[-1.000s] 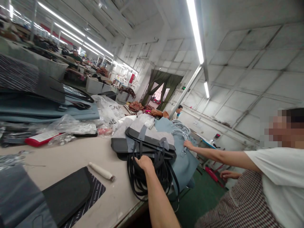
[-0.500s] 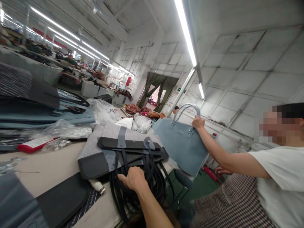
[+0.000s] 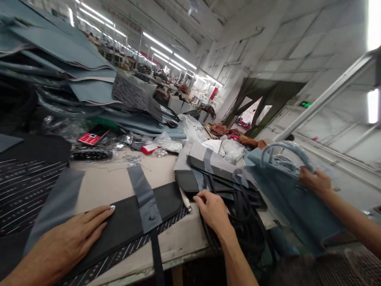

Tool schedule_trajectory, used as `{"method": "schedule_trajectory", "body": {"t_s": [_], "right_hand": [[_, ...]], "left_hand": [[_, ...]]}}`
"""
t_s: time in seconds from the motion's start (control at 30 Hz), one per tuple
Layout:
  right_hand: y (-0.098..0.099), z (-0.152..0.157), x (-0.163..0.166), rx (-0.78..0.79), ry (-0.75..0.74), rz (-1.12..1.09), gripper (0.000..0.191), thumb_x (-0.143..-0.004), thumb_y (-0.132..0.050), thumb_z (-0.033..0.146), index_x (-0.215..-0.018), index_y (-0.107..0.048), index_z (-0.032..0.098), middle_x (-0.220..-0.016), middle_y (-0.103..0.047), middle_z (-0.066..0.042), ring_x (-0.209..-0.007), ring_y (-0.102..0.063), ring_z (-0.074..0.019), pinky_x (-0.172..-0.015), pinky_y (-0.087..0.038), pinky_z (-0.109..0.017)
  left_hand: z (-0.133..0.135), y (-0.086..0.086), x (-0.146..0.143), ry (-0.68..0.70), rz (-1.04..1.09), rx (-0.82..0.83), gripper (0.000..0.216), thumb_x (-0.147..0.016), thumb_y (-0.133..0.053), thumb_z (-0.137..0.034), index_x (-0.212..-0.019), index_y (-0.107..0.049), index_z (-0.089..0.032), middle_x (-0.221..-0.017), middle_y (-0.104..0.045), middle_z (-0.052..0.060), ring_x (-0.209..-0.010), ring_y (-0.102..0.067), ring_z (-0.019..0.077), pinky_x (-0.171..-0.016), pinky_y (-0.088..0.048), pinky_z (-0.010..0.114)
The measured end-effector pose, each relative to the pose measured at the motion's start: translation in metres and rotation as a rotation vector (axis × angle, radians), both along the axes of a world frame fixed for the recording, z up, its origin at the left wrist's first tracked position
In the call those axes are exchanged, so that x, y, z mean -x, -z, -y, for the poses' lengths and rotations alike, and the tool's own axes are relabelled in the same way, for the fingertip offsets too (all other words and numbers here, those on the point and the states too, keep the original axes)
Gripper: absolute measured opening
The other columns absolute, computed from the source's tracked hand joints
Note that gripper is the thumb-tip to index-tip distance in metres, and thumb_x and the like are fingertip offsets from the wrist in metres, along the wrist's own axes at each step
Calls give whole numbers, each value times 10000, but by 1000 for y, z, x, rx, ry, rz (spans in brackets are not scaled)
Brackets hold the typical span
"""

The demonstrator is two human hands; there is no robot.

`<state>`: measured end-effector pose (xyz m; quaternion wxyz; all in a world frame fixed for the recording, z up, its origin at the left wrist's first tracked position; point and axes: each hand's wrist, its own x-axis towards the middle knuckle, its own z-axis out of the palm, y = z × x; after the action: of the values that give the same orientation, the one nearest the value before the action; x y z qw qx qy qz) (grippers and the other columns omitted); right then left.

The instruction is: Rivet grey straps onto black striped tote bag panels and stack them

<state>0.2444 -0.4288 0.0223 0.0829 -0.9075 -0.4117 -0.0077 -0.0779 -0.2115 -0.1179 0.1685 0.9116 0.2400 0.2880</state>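
My left hand (image 3: 74,234) lies with fingers stretched out on a long black bag panel (image 3: 125,214), which has a grey-blue tab (image 3: 145,198) across it. Striped dark lining (image 3: 175,222) shows beneath the panel. My right hand (image 3: 212,210) is closed at the near edge of a stack of black and grey bag pieces (image 3: 217,178), beside a bundle of black straps (image 3: 247,234). Whatever its fingers hold is hidden. A white rod-like thing (image 3: 186,200) lies just left of that hand.
At right, another person's hand (image 3: 315,180) grips the handles of a blue handbag (image 3: 291,198). Blue bag pieces (image 3: 89,89) pile up at back left. Plastic bags (image 3: 166,141), a red-and-white packet (image 3: 149,148) and small metal parts (image 3: 132,159) lie on the table (image 3: 104,184).
The view has swung left, and my left hand now shows on the black panel. My right hand's fingers have drawn together near the straps. The other person's handbag has come lower and closer.
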Motion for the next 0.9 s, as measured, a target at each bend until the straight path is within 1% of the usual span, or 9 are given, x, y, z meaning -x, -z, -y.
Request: {"method": "schedule_trajectory", "body": {"t_s": [0.1, 0.2, 0.3, 0.47, 0.57, 0.63, 0.73, 0.83, 0.9], "right_hand": [[26, -25, 20, 31, -76, -65, 189, -903, -583, 316, -1020, -676, 201, -981, -755, -107, -925, -703, -249, -805, -470, -304], [48, -38, 17, 33, -85, -122, 241, -891, -504, 214, -1077, -622, 116, -970, -737, -198, -904, -708, -301, -789, -483, -369], [55, -37, -2, 18, -127, -233, 310, -889, -473, 274, -1145, -575, 131, -931, -748, -155, -875, -719, -283, -781, -512, -372], [37, -24, -9, -385, 25, -998, 643, -786, -690, 485, -1301, -533, 134, -901, -763, -108, -773, -728, -252, -701, -574, -366], [27, -30, 13, -633, 162, -1302, 616, -587, -879, 419, -1118, -666, 191, -872, -761, -82, -646, -715, -238, -580, -588, -362], [21, -40, 28, -740, 180, -1343, 563, -484, -916, 360, -978, -706, 191, -839, -759, -80, -587, -701, -235, -532, -591, -365], [5, -55, 36, -894, 88, -1224, 549, -533, -865, 269, -1057, -708, 223, -891, -761, -68, -674, -709, -218, -621, -612, -369], [-20, -63, 27, -1105, 39, -991, 415, -639, -731, 159, -1031, -722, 295, -953, -752, -27, -847, -702, -226, -882, -577, -482], [-36, -68, 22, -1256, 153, -997, 305, -660, -642, 153, -871, -729, 355, -1040, -737, -3, -917, -681, -209, -1041, -487, -487]], "left_hand": [[10, -13, -3, -47, -147, -43, 338, -998, -416, -350, -1279, -596, -396, -1307, -655, -76, -1122, -658, 196, -994, -547, 436], [20, -34, -6, -12, -253, -93, 359, -989, -412, -248, -1255, -654, -234, -1296, -666, 42, -1042, -679, 211, -916, -583, 379], [22, -44, -7, -8, -286, -122, 356, -958, -469, -161, -1266, -644, -190, -1288, -663, 79, -1004, -672, 207, -894, -574, 359], [23, -42, -6, -6, -294, -118, 343, -941, -521, -160, -1268, -621, -178, -1285, -652, 78, -976, -648, 212, -852, -563, 362], [25, -43, -6, -8, -290, -109, 325, -948, -510, -167, -1256, -614, -181, -1266, -652, 78, -957, -639, 210, -816, -558, 361], [25, -45, -6, -7, -298, -100, 317, -949, -504, -167, -1248, -609, -182, -1257, -651, 77, -929, -635, 212, -785, -556, 363], [25, -47, -6, 5, -309, -86, 322, -940, -512, -163, -1251, -594, -183, -1261, -643, 75, -921, -627, 219, -763, -553, 366], [25, -47, -6, 8, -316, -91, 326, -936, -518, -169, -1256, -583, -177, -1248, -641, 88, -890, -617, 218, -735, -546, 363], [25, -47, -6, 6, -312, -97, 316, -944, -506, -172, -1251, -583, -173, -1240, -641, 94, -875, -611, 214, -725, -541, 359]]}}
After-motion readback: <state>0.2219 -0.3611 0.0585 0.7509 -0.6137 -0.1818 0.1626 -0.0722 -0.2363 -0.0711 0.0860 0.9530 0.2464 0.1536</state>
